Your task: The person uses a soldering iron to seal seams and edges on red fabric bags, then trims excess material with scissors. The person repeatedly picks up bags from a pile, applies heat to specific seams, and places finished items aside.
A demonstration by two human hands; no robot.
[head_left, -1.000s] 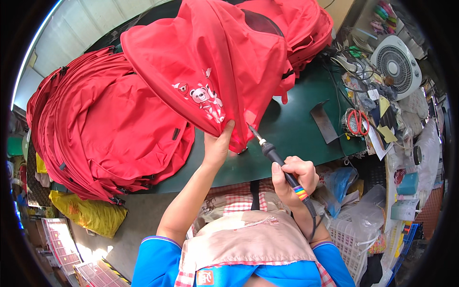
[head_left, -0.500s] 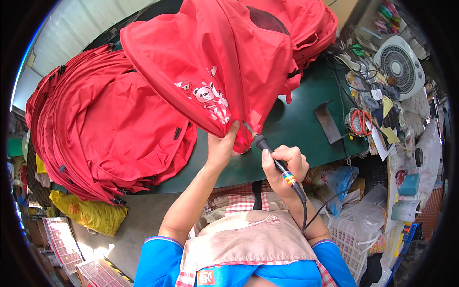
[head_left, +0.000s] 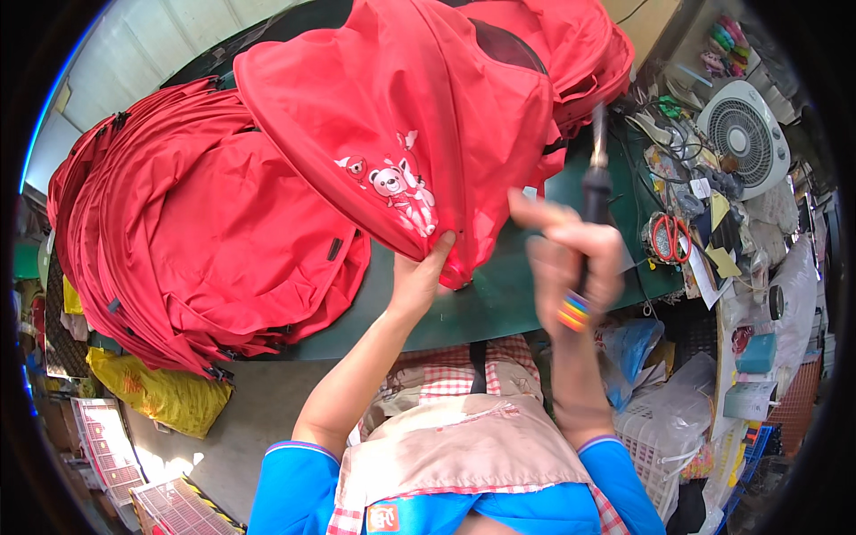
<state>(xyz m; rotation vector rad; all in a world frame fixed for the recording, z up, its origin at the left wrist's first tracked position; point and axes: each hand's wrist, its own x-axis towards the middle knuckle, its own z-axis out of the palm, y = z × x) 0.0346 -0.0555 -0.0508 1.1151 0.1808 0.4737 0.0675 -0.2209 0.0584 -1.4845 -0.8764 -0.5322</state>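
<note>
A red fabric canopy (head_left: 481,125) printed with a white bear stands over the green table, its pointed corner toward me. My left hand (head_left: 417,278) pinches that corner, the thumb on top near a small dark spot in the cloth. To the right, apart from the canopy, my right hand (head_left: 584,259) is smeared by motion. It grips a soldering iron (head_left: 596,187) by the black handle with rainbow stripes, the metal tip pointing away from me. One or more fingers of this hand stretch toward the canopy.
Stacked red canopies (head_left: 196,241) cover the table's left side, and more red fabric (head_left: 588,53) lies behind. At the right are red-handled scissors (head_left: 669,239), a white fan (head_left: 744,138) and tangled cords. A yellow bag (head_left: 160,392) lies below the table's left edge.
My right hand has lifted the soldering iron off the canopy's corner and swung it right and away from me. The left hand keeps its hold; the canopy has shifted slightly right.
</note>
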